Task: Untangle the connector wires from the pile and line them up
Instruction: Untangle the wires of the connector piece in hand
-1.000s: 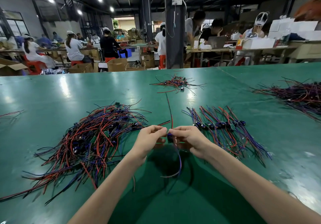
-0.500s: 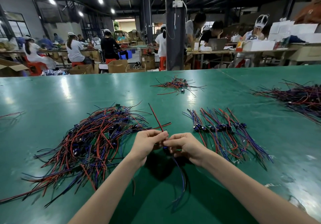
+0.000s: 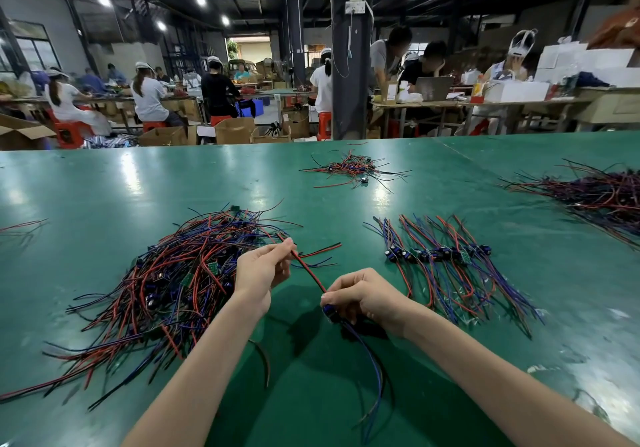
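Left hand (image 3: 260,272) pinches red-black wire lead (image 3: 309,271); right hand (image 3: 363,294) grips its blue connector (image 3: 329,310) above green bench (image 3: 104,204). Tangled red-blue wire pile (image 3: 166,283) left, aligned wire row (image 3: 446,259) right.

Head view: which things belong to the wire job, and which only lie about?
In the job: left hand, right hand, held wire, tangled pile, lined-up row.
Lying about: small far bundle, dark heap at right, laptop, cardboard boxes.

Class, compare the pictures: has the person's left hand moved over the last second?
Yes. The left hand has drawn leftward from the right hand, toward the tangled pile, pinching the red wire.
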